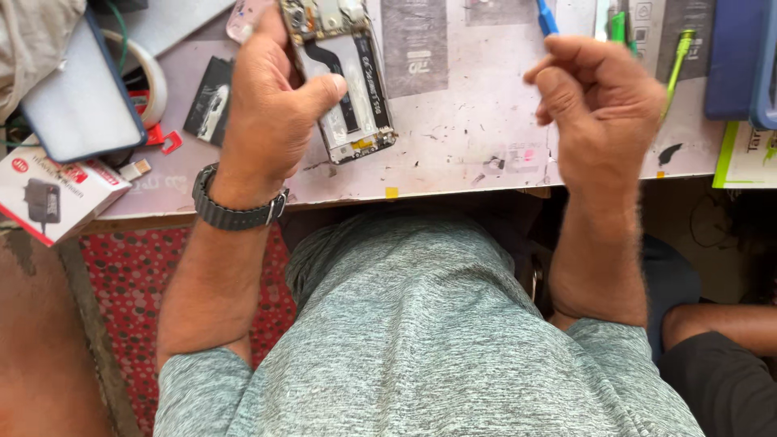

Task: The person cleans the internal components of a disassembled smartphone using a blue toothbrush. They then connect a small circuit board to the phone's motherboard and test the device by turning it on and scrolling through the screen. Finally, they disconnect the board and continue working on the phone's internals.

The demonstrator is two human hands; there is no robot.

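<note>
My left hand (271, 105) grips an opened phone (344, 77) with its back cover off, so its inner frame, black cable and circuit board show. It rests on the worn pale work mat (453, 146), and my thumb presses on its lower middle. A dark watch (235, 212) sits on that wrist. My right hand (603, 105) is raised to the right, fingers curled around a blue-handled tool (547, 18) whose top end sticks up above my fist.
A dark-edged phone or tablet (81, 101) lies at the far left above a white and red charger box (53, 194). A black card (212, 101) lies beside my left hand. Green tools (678, 57) and a blue case (740, 57) sit at the right. Another person's arm (720, 324) shows at the lower right.
</note>
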